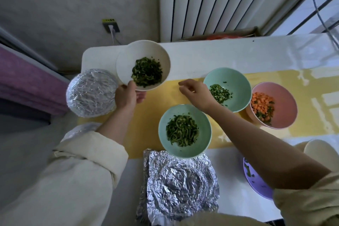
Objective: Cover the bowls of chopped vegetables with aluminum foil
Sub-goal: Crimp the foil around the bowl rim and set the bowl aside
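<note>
My left hand [128, 95] grips the near rim of a white bowl [122, 60] of dark chopped greens and holds it tilted. My right hand [194, 93] hovers over the yellow runner with loosely curled fingers and holds nothing. A green bowl [205, 134] of shredded greens sits in front of me. Behind it stand a second green bowl [236, 80] and a pink bowl [286, 101] with chopped carrot. A foil-covered bowl [91, 93] sits at the left table edge. A crumpled foil sheet [179, 185] lies at the near edge.
A purple bowl [256, 183] sits partly hidden under my right arm, and stacked white bowls [319, 152] stand at the right. The white table [220, 53] meets a radiator [211, 2] at the back. More foil [80, 130] shows under my left sleeve.
</note>
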The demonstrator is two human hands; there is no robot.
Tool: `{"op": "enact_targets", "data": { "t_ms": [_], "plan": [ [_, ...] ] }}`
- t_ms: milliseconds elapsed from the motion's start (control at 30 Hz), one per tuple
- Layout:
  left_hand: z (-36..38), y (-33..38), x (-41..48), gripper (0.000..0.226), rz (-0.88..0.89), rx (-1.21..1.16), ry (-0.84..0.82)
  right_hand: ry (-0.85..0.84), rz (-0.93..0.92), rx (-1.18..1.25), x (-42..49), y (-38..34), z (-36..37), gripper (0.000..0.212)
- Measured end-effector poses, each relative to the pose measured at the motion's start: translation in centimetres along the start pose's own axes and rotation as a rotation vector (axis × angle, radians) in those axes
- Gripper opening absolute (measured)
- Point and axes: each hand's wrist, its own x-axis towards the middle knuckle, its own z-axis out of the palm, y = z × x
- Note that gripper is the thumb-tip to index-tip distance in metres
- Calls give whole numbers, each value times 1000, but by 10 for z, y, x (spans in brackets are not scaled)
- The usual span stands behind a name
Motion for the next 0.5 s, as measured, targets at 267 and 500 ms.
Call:
{"op": "enact_targets", "data": {
  "t_ms": [267, 500],
  "plan": [
    [-27, -12, -55, 25, 132, 58, -75, -127, 183, 691, -41, -31, 15, 59],
    [-56, -40, -129, 37, 182, -55, -63, -105, 31, 623, -102, -40, 23, 30]
  ]
}}
